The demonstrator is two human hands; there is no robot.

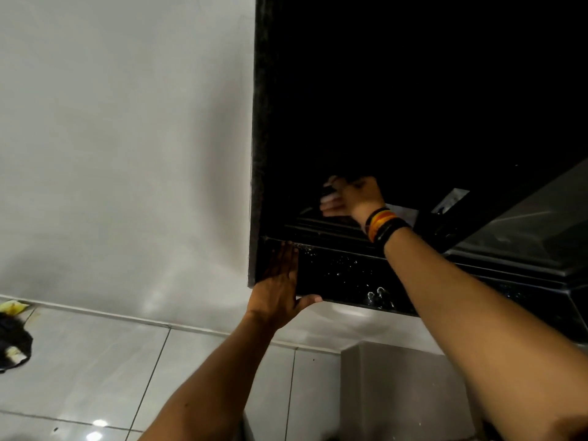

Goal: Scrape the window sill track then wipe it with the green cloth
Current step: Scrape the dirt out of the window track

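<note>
Beyond the dark sill ledge (pixel 343 278), the right hand (pixel 353 195) is closed over a small dark object, not identifiable, at the window sill track (pixel 324 229). Nearer, the left hand (pixel 280 288) is laid flat, fingers apart, bracing. Short strokes along the channel are advised. No green cloth is seen.

Right hand (pixel 351 195) blurred, grasped object indistinct; window interior (pixel 413 90) black, unreadable.

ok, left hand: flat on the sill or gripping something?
Flat. The left hand lies palm-down, fingers spread, on the dark sill, thumb hooked under its front edge. Nothing is in it.
</note>
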